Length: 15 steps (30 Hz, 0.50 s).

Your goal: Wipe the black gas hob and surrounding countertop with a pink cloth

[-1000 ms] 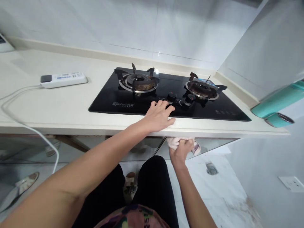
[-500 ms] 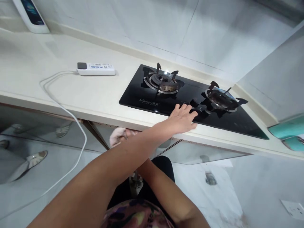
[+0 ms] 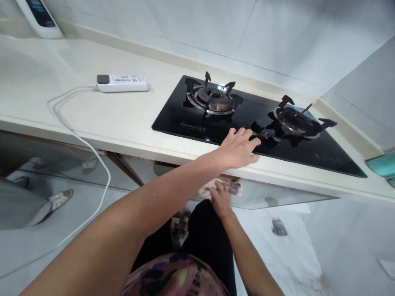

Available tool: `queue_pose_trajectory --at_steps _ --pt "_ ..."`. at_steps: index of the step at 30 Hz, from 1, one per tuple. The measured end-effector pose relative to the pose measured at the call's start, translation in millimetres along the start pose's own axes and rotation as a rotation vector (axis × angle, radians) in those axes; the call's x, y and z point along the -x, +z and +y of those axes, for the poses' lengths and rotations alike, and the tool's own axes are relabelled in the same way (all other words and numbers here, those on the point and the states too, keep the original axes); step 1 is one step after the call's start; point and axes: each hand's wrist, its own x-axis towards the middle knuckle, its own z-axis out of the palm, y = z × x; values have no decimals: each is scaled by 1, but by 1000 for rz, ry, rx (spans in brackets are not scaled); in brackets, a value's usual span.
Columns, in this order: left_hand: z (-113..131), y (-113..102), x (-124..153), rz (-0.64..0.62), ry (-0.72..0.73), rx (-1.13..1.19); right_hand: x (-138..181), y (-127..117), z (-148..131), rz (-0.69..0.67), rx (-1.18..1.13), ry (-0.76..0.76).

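Left hand [image 3: 240,149]: palm down, fingers spread, laid over the front edge of the black stove [image 3: 327,155], just beside its knobs [image 3: 266,134]. Right hand [image 3: 221,200]: below the lip of the counter [image 3: 123,123], holding a pale pink cloth [image 3: 206,189] near the cabinet door [image 3: 259,193]; contact with the door cannot be confirmed. Stove carries two burners, both browned. Left of stove: white box [image 3: 126,84] lying flat, white cable [image 3: 103,162] running from it over the counter edge. Far right: turquoise container [image 3: 382,166], partly cut off.

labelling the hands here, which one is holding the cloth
The right hand, below the countertop edge, holds the pinkish cloth; the left hand rests above, at the front edge of the cooktop, without one.
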Motion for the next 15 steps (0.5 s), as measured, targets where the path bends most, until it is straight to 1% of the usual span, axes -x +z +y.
queue_pose_trajectory --at_steps 2,4,6,8,10,12,14,15 --pt "0 0 -1 0 -3 -10 23 -18 38 102 -1 126" --pt "0 1 -2 3 -8 -21 41 -34 68 187 -22 251" --pt "0 1 -2 3 -13 -27 55 -49 90 281 -58 393" --pt "0 1 -2 0 -18 -26 63 -62 108 404 -102 560" --pt "0 0 -2 0 -19 -23 64 -74 122 542 -163 739" --pt "0 0 -2 3 -15 -25 58 -82 130 653 -257 893" --pt "0 -1 -2 6 -15 -28 49 -81 126 716 -378 988" --pt "0 -1 -2 6 -18 -27 43 -77 119 730 -443 1010"
